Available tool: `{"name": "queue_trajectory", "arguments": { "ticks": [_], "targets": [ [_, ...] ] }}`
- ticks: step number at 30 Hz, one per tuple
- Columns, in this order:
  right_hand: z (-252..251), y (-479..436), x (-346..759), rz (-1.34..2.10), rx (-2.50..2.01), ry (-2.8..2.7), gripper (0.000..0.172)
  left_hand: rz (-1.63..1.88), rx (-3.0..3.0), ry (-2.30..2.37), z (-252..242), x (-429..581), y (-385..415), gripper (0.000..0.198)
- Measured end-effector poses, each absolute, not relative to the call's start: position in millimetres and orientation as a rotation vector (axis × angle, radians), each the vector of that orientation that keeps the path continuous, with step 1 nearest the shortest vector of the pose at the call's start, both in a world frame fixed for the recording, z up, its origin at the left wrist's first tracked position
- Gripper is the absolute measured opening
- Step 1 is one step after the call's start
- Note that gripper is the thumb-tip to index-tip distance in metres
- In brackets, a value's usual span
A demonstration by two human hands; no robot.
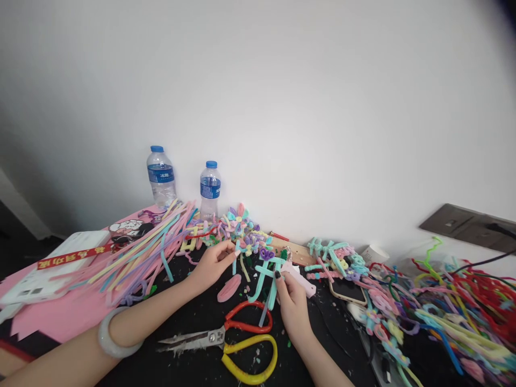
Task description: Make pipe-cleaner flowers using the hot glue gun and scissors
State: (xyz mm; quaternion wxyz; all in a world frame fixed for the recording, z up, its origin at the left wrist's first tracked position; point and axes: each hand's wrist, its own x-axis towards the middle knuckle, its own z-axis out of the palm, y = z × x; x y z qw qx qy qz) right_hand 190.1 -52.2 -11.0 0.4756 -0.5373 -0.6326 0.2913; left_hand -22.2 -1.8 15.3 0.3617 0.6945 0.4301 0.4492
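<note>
My left hand is closed, thumb and forefinger pinching a short light-blue pipe cleaner piece. To its right, my right hand grips a mint-green pipe cleaner figure made of crossed strips, with a purple curl at its top. A pale pink, hard-looking object shows behind my right fingers; I cannot tell whether the hand touches it. A translucent stick slants below the figure. Nearer me lie scissors with one red and one yellow handle, blades apart. A pink fuzzy oval lies below my left hand.
Loose pastel pipe cleaners are heaped at left on a pink sheet, beside a white box. Two water bottles stand against the wall. At right are a phone, a paper cup and tangled pipe cleaners.
</note>
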Motion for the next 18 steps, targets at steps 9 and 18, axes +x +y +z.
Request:
{"name": "queue_trajectory", "arguments": {
  "ticks": [9, 18],
  "targets": [
    [-8.6, -52.7, 189.4, 0.649, -1.327, -1.621, 0.033, 0.894, 2.323, 1.408, 15.2, -35.2, 3.3, 0.035],
    [-6.8, -53.1, 189.0, 0.648, -1.325, -1.621, 0.033, 0.436, 2.630, 1.161, 26.7, -42.6, -2.3, 0.026]
  ]
}}
